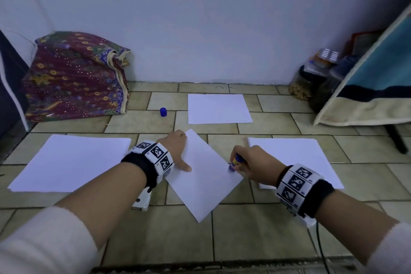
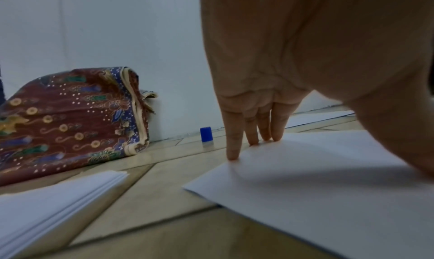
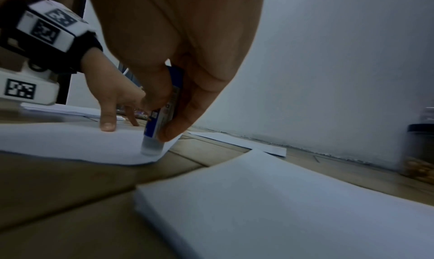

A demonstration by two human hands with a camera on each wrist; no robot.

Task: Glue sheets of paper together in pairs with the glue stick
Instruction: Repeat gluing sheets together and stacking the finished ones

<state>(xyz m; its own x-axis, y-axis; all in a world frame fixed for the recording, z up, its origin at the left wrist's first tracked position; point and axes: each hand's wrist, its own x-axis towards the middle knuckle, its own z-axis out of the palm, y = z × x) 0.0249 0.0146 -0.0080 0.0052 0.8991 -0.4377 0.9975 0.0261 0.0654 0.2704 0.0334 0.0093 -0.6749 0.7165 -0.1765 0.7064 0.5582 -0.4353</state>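
A single white sheet [image 1: 204, 176] lies turned diamond-wise on the tiled floor between my hands. My left hand [image 1: 175, 149] presses it flat with straight fingers [image 2: 251, 133] along its left edge and the thumb out on the paper. My right hand [image 1: 251, 164] grips the blue glue stick [image 1: 235, 161], tip down on the sheet's right edge [image 3: 152, 146]. The stick's blue cap [image 1: 163, 112] stands on the floor further back, also in the left wrist view [image 2: 206, 135].
A stack of paper [image 1: 71, 160] lies at the left, another stack [image 1: 295, 158] at the right, one sheet [image 1: 219, 108] near the wall. Patterned cloth bundle [image 1: 75, 78] back left; jars [image 1: 311, 82] and a blue towel [image 1: 373, 87] back right.
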